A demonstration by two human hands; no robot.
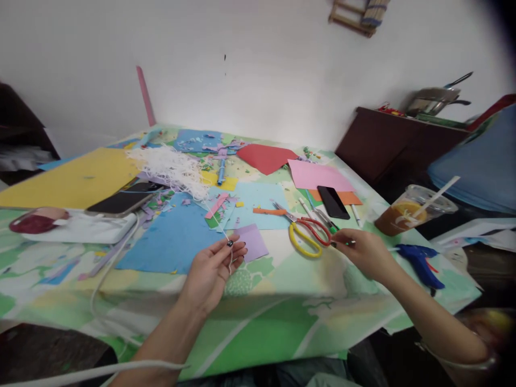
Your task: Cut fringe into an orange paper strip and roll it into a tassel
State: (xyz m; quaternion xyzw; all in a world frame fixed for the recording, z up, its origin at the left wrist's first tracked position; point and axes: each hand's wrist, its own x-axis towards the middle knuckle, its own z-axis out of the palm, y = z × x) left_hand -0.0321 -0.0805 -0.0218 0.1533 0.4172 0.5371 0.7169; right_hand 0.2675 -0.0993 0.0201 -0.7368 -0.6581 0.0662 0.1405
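Note:
White yarn (220, 223) is pinched between the thumb and fingers of my left hand (215, 266). One end hangs below the fingers, and the strand runs up to a loose tangled heap of white yarn (171, 167). My right hand (358, 250) has its fingertips closed at the red handle of a pair of scissors (304, 231) with one red and one yellow loop. The scissors lie on the table, blades slightly apart, over an orange paper strip (268, 212). A small purple paper square (252, 243) is beside my left hand.
Blue paper (169, 236), yellow sheets (72, 177) and red paper (266, 156) cover much of the table, with scraps. Right of my right hand are a blue glue gun (421, 263) and an iced drink cup (407, 212). A black phone (332, 202) lies behind it.

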